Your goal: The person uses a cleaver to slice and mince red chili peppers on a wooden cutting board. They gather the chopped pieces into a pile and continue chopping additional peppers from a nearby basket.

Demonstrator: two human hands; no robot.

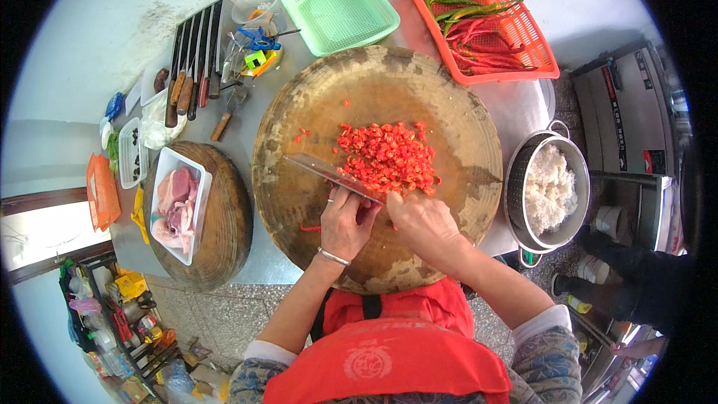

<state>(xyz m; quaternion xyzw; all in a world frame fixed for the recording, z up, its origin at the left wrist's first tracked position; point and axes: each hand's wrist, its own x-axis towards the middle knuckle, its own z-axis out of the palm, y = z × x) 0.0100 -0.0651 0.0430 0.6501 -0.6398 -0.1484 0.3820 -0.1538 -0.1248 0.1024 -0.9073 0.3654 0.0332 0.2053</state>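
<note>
A heap of chopped red chilies [390,154] lies on a large round wooden chopping block [460,123] in front of me. My right hand [423,219] grips the handle of a cleaver [331,173], its fist covering most of that handle. The blade stands on edge, slanting up to the left along the near side of the heap. Fingers of my left hand [349,221], which wears a ring and a bracelet, press against the near face of the blade. Whether they also pin down a chili behind it I cannot tell. A few red scraps [310,228] lie left of my left hand.
Right of the block stands a metal colander [510,191] of white shredded food. Behind are a red basket [541,50] of long chilies and a green basket [342,11]. Leftward are a knife rack [196,39] and a meat tray [205,202] on a smaller block. Another person [634,280] stands at right.
</note>
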